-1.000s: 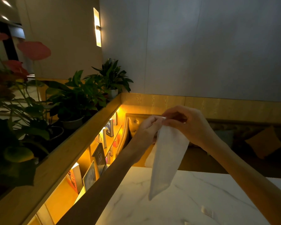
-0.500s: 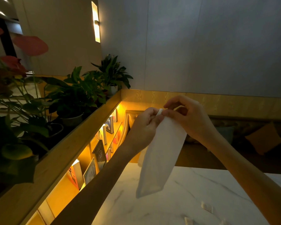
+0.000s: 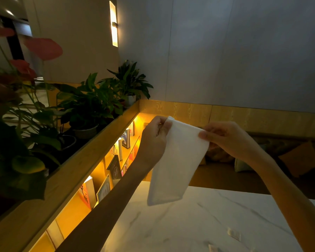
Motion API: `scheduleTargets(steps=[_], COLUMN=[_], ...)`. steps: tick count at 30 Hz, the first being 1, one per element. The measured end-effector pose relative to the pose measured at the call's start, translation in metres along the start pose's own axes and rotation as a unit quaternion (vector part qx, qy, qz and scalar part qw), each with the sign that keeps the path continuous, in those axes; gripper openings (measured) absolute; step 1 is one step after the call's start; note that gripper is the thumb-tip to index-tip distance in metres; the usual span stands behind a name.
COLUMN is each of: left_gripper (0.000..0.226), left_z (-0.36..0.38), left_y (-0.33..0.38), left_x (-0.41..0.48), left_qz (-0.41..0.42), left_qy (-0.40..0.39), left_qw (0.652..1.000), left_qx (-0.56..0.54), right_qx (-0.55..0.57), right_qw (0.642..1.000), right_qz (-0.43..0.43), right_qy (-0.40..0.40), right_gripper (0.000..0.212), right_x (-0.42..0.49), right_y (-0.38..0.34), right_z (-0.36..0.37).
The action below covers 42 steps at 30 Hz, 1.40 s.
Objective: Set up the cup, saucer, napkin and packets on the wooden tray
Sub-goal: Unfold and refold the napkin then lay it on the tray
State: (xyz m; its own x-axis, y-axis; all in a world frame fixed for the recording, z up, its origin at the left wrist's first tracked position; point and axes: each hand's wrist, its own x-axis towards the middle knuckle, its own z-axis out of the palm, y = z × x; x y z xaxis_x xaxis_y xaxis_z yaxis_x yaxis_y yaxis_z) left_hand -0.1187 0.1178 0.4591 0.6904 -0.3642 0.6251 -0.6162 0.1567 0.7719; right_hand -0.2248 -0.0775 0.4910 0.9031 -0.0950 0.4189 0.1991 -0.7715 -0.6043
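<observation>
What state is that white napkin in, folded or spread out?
Folded: the napkin hangs as a narrow, layered strip, pinched at its top corners by the left hand and right hand, above the marble table.

Left hand (image 3: 153,142) and right hand (image 3: 229,140), forearms (image 3: 105,206) bare (slim wrists); nails seem short in dimness.

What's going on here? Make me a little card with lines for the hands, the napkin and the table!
left hand: pinches one top corner of the napkin
right hand: pinches the other top corner
napkin: white, hangs above the table
table: pale marble, small packets lie on it
around: potted plants, lit bookshelf, wall lamp
cup, saucer, tray: not in view
</observation>
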Motion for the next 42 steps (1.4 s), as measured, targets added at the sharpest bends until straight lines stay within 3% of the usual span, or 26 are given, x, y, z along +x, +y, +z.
scheduleTargets(steps=[3, 6, 9, 12, 16, 19, 23, 26, 32, 35, 38, 40, 42], left_gripper=[0.016, 0.013, 0.016, 0.016, 0.010, 0.020, 0.032, 0.047, 0.045, 0.032, 0.024, 0.034, 0.042], left_z=[0.004, 0.009, 0.017, 0.023, 0.024, 0.023, 0.028, 0.032, 0.031, 0.026, 0.020, 0.019, 0.024], left_y=[-0.005, -0.009, -0.010, -0.010, -0.010, -0.009, -0.007, -0.014, -0.044, -0.057, -0.064, -0.072, -0.078], left_x=[-0.001, -0.002, -0.001, 0.000, 0.002, 0.003, -0.006, -0.018, -0.039, -0.044, -0.045, -0.044, -0.048], left_qz=[-0.004, 0.003, 0.011, 0.013, 0.004, -0.009, -0.047, -0.081, -0.129, -0.148, -0.179, -0.223, -0.214], left_qy=[0.006, -0.008, -0.025, -0.022, 0.007, -0.001, -0.101, -0.181, -0.284, -0.316, -0.274, -0.192, -0.159], left_qw=[1.000, 0.999, 0.999, 1.000, 0.999, 0.998, 0.991, 0.980, 0.948, 0.936, 0.944, 0.938, 0.936], left_qx=[0.014, 0.043, 0.039, -0.006, -0.053, -0.065, -0.070, 0.021, 0.065, 0.048, -0.040, -0.181, -0.232], right_qx=[-0.013, -0.103, -0.102, -0.137, -0.139, -0.189, -0.269, -0.299, -0.295, -0.285, -0.267, -0.222, -0.177], right_qw=[1.000, 0.993, 0.991, 0.983, 0.984, 0.977, 0.960, 0.951, 0.951, 0.953, 0.958, 0.968, 0.977], right_qz=[-0.005, -0.041, -0.082, -0.123, -0.108, -0.091, -0.075, -0.076, -0.096, -0.105, -0.096, -0.084, -0.080], right_qy=[-0.001, 0.040, 0.038, 0.015, -0.022, -0.035, -0.040, -0.018, -0.014, 0.001, 0.042, 0.078, 0.091], right_gripper=[0.051, 0.052, 0.053, 0.035, 0.022, 0.011, 0.006, 0.012, 0.013, 0.008, 0.007, 0.007, 0.005], right_x=[-0.002, 0.004, 0.019, 0.039, 0.057, 0.066, 0.074, 0.077, 0.088, 0.089, 0.091, 0.093, 0.095], right_y=[0.001, -0.004, -0.027, -0.045, -0.050, -0.048, -0.043, -0.042, -0.032, -0.026, -0.024, -0.024, -0.026], right_z=[0.002, 0.004, 0.008, 0.015, 0.013, 0.007, -0.004, -0.022, -0.059, -0.070, -0.076, -0.077, -0.074])
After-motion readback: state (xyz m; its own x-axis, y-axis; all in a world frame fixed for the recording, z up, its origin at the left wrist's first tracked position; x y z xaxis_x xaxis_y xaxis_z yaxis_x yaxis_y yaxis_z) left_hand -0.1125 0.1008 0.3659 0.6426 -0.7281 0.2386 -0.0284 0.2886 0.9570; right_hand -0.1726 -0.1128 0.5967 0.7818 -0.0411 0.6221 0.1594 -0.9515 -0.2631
